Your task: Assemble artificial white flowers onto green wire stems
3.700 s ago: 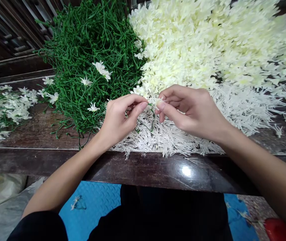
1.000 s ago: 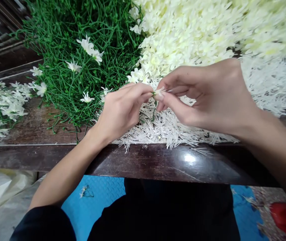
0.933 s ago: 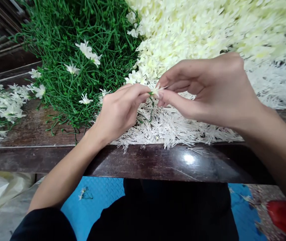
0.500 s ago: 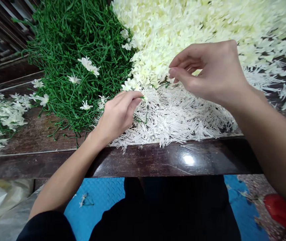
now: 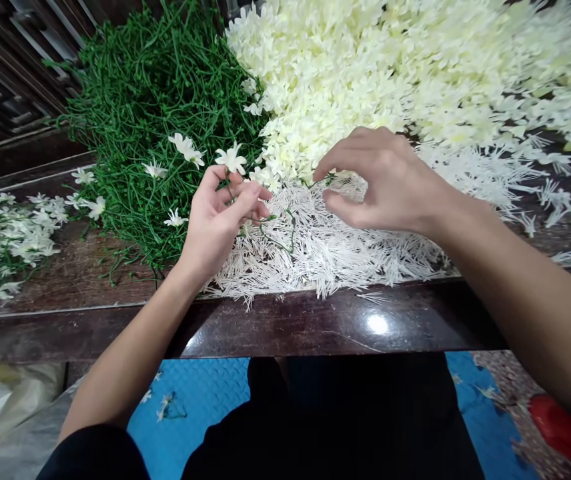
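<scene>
Left hand [image 5: 215, 217] is gripping a green stem [image 5: 227, 178], its white flower [image 5: 231, 159] standing above the fingers. Right hand [image 5: 390, 183], thumb parted from fingers, is hovering over white filaments [image 5: 350, 257].

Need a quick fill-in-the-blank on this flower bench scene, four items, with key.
1. Of the left hand and the right hand, the one with a white flower showing just above its fingers is the ____.
2. In the picture, the cream petal pile lies to the ____ of the green stem heap.
3. The thin spiky pieces spread below the cream petals are coloured ____.
4. The floor mat is ____.

Missing words: left; right; white; blue.
</scene>
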A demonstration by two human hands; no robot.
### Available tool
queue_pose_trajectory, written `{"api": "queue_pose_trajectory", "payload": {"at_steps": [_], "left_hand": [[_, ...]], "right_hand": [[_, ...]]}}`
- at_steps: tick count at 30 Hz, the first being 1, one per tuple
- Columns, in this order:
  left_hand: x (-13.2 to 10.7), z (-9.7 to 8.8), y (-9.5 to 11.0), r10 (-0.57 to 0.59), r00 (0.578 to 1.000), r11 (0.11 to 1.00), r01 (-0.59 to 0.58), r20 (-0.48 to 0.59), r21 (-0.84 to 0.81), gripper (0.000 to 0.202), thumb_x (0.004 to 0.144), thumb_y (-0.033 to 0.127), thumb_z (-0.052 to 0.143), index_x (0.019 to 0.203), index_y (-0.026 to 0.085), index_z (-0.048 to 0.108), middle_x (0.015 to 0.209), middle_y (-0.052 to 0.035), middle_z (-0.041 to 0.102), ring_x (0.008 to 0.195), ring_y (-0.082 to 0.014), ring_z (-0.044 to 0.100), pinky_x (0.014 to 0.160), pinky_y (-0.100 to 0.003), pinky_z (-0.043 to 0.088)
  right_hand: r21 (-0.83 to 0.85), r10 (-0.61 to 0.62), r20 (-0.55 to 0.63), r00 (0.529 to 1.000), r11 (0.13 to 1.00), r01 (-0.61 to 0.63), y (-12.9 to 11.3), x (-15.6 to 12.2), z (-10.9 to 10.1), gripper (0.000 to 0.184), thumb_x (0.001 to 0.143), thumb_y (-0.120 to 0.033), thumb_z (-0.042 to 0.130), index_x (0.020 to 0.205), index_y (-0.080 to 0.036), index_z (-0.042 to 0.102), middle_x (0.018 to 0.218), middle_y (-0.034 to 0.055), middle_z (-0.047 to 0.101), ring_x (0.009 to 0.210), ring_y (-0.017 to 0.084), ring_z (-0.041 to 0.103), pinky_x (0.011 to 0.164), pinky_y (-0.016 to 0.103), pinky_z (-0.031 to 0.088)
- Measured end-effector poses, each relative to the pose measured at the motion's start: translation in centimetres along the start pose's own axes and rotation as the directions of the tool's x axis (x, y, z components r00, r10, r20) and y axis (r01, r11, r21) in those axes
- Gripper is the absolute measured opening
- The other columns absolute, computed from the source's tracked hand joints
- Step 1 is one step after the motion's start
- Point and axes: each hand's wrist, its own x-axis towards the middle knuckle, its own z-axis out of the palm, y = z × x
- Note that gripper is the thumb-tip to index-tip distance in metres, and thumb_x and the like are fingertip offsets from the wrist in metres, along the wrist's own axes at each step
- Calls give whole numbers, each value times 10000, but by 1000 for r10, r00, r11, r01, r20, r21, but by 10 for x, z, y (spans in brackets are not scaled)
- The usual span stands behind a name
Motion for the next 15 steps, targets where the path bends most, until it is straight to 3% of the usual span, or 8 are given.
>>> {"api": "queue_pose_trajectory", "payload": {"at_steps": [4, 7, 12, 15], "left_hand": [[1, 7, 7, -139, 989, 975, 128, -53, -182, 434, 882, 585, 612, 977, 239, 368, 919, -70, 743, 747, -170, 744, 662, -286, 555], [-1, 12, 10, -178, 981, 952, 153, -73, -264, 480, 870, 617, 606, 1006, 244, 337, 895, -76, 757, 720, -183, 748, 683, -310, 556], [-1, 10, 7, -159, 986, 946, 136, -55, -295, 531, 753, 449, 811, 954, 246, 364, 829, -20, 725, 774, -188, 744, 739, -328, 576], [0, 7, 6, -139, 989, 939, 117, -45, -324, 514, 673, 326, 876, 843, 229, 401, 796, 2, 666, 826, -184, 726, 791, -331, 577]], "right_hand": [[-49, 44, 154, 987, 998, -37, -19, 2, 0, 275, 936, -245, 480, 1121, -218, 682, 958, 98, 688, 896, 268, 624, 916, 524, 498], [-152, 68, 160, 985, 987, -43, -24, 2, 4, 389, 972, -274, 441, 1274, -146, 648, 1107, 163, 634, 1071, 351, 566, 944, 570, 455], [-207, 129, 206, 970, 975, -85, -20, 1, 11, 378, 991, -306, 402, 1161, -189, 719, 1129, 142, 646, 1125, 393, 525, 919, 569, 431], [-182, 126, 142, 982, 978, -99, -19, 2, 12, 343, 981, -309, 410, 1041, -195, 728, 1069, 119, 685, 1094, 385, 556, 906, 572, 424]]}}
